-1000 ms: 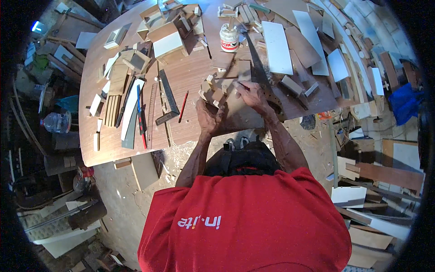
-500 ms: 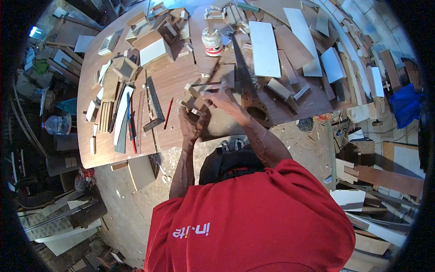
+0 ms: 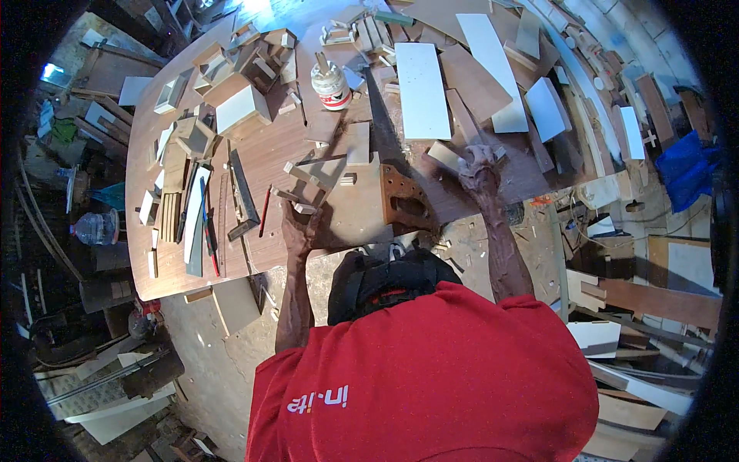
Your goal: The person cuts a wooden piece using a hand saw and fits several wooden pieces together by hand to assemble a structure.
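My left hand (image 3: 299, 227) is closed around the near end of a small wooden frame (image 3: 317, 179) made of joined strips, low over the table. Over on the right, my right hand (image 3: 480, 171) reaches across a white-faced wooden block (image 3: 444, 156), its fingers spread and partly covering it. Whether the fingers touch the block is unclear. Between my hands lies a handsaw with a brown wooden handle (image 3: 405, 202), its dark blade pointing away from me. A small stack of wood bits (image 3: 349, 179) sits just right of the frame.
A white jar (image 3: 331, 86) with a stick in it stands at the back. To the left are a red pencil (image 3: 265, 212), a try square (image 3: 243, 192) and several strips. White boards (image 3: 423, 92) lie at the back right. Open wooden boxes (image 3: 242, 109) crowd the far left.
My right hand has left the small frame and moved right to the wooden block. My left hand still holds the frame. The view has shifted slightly.
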Motion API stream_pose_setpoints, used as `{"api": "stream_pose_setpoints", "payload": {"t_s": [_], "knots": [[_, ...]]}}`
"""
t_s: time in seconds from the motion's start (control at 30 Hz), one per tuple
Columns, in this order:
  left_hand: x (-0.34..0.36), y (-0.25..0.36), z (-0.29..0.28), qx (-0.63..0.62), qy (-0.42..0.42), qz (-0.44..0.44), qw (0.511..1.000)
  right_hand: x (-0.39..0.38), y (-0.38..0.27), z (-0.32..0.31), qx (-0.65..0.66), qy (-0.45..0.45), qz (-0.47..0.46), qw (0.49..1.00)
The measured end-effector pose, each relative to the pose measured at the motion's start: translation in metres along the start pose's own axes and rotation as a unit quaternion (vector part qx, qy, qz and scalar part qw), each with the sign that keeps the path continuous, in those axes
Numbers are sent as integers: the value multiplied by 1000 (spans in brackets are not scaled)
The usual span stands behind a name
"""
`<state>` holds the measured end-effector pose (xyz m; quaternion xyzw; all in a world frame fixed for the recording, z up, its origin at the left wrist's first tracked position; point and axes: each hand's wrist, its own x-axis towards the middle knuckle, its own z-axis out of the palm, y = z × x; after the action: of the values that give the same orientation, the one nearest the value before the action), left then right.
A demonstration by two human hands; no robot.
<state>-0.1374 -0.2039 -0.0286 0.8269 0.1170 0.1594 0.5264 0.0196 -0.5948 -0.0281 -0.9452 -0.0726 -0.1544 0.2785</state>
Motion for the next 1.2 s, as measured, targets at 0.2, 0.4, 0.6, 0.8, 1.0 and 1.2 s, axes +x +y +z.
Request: {"api": "stream_pose_setpoints", "payload": {"t_s": [0.2,0.4,0.6,0.8,1.0,1.2], "knots": [[0,-4,-3,28,5,6,1000,34,-14,28,-29,-26,-4,999],[2,10,0,27,2,2,1000,68,-93,68,-102,-60,97,988],[1,7,-4,18,7,-9,1000,97,-112,60,-59,-151,254,953],[-2,-10,-7,-49,-5,-11,999,116,-85,35,46,-85,123,988],[8,13,-1,-80,-27,-27,996,143,3,20,-174,-109,126,971],[4,-7,-1,-143,-1,-44,989,162,11,41,-245,-176,76,950]]}}
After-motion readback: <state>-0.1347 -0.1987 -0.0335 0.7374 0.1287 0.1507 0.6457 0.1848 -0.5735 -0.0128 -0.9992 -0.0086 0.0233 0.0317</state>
